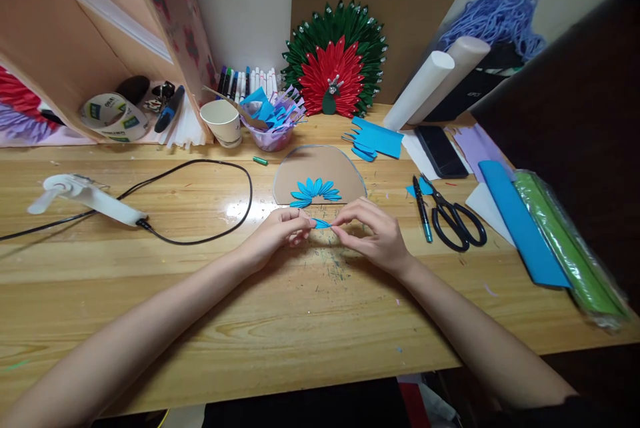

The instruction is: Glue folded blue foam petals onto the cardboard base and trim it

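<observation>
My left hand (pixel 278 233) and my right hand (pixel 374 233) meet at the middle of the wooden table (pixel 300 321), fingers pinched together on a small folded blue paper petal (pixel 321 223). Just beyond them lies a brown half-round cardboard piece (pixel 320 167) with a fan of blue petals (pixel 316 191) stuck along its near edge.
A white glue gun (pixel 87 199) with a black cord (pixel 220 168) lies at the left. Black scissors (pixel 457 220) and a pen (pixel 423 209) lie at the right, near blue (pixel 520 221) and green (pixel 565 248) sheets and a phone (pixel 441 151). At the back stand a paper cup (pixel 223 123), a tub of scraps (pixel 273 125), blue strips (pixel 375 138) and a red-green paper fan (pixel 334 61).
</observation>
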`<state>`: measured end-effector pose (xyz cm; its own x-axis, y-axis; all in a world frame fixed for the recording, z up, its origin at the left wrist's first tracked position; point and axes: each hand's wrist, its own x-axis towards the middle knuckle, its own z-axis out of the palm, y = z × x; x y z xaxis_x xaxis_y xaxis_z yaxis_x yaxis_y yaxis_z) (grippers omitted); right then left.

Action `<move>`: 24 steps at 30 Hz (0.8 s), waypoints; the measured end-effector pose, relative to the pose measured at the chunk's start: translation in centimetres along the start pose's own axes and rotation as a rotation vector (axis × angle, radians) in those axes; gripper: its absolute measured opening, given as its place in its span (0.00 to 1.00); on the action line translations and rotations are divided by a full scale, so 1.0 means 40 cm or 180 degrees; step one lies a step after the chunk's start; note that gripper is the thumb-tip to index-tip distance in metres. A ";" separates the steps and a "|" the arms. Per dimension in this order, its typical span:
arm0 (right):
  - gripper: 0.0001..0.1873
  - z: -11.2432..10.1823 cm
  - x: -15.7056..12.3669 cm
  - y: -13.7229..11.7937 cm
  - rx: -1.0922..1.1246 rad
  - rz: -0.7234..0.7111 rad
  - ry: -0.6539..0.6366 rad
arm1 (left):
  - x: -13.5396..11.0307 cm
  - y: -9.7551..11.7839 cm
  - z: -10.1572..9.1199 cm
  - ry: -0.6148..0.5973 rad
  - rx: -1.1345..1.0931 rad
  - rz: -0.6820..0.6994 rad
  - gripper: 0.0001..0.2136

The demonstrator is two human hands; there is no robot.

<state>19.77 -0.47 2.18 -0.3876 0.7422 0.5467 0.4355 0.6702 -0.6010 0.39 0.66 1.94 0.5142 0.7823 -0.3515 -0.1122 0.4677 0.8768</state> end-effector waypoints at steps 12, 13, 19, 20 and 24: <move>0.04 0.000 0.000 0.003 0.0028 -0.0007 -0.0039 | 0.000 -0.001 -0.004 0.0036 -0.0060 -0.0093 0.10; 0.04 0.000 0.000 0.003 0.0026 -0.0001 -0.0039 | 0.000 -0.001 -0.004 0.0037 -0.0053 -0.0096 0.10; 0.03 0.001 0.000 0.003 0.0052 0.0001 -0.0028 | 0.002 -0.003 -0.005 0.0031 -0.0013 -0.0095 0.10; 0.03 0.001 0.000 0.004 0.0053 0.0006 -0.0033 | 0.002 -0.003 -0.005 0.0021 -0.0006 -0.0083 0.09; 0.04 0.001 0.000 0.004 0.0038 0.0008 -0.0043 | 0.001 -0.001 -0.005 -0.0009 0.0041 -0.0070 0.09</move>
<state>19.81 -0.37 2.05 -0.3975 0.7439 0.5372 0.4269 0.6682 -0.6094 0.25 0.75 1.81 0.5189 0.7707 -0.3699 -0.0899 0.4795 0.8729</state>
